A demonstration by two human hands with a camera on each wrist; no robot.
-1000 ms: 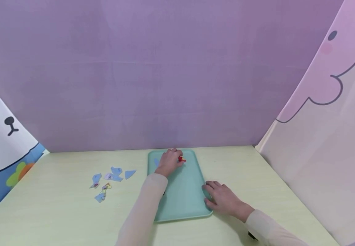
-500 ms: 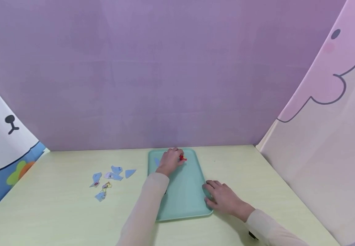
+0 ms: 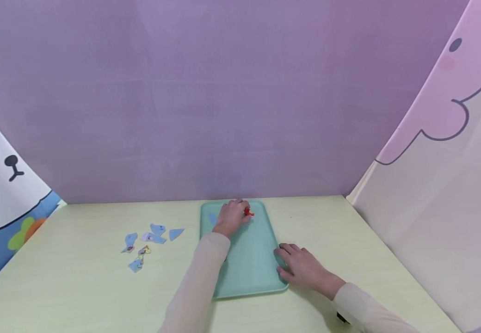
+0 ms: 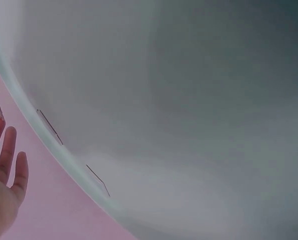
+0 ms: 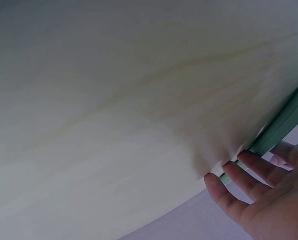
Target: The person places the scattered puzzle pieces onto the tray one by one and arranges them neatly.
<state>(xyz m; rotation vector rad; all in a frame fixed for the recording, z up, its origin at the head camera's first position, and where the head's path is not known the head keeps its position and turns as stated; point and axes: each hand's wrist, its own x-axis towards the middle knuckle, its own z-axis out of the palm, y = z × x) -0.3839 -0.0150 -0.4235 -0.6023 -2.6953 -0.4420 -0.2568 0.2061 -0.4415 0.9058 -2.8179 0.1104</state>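
Observation:
In the head view, my left hand [image 3: 231, 218] reaches over the far end of a light green tray [image 3: 246, 273]. Between its thumb and fingers it pinches a small red and yellow picture piece [image 3: 249, 212], low over the tray. Just left of that hand lies a blue piece [image 3: 212, 218], partly covered by it. In the left wrist view, the left hand [image 4: 6, 185] shows only at the left edge. My right hand [image 3: 303, 268] rests at the tray's right rim near the front corner. Its extended fingers [image 5: 258, 170] touch that rim in the right wrist view.
Several irregular blue picture pieces, such as a pointed piece [image 3: 176, 234] and a yellow-marked piece [image 3: 144, 252], lie on the pale wooden table [image 3: 86, 277] left of the tray. A purple cloth wall [image 3: 240, 101] rises behind the table, with printed cloths on both sides.
My left hand shifts slightly to the right with the red and yellow piece. The right hand stays at the rim.

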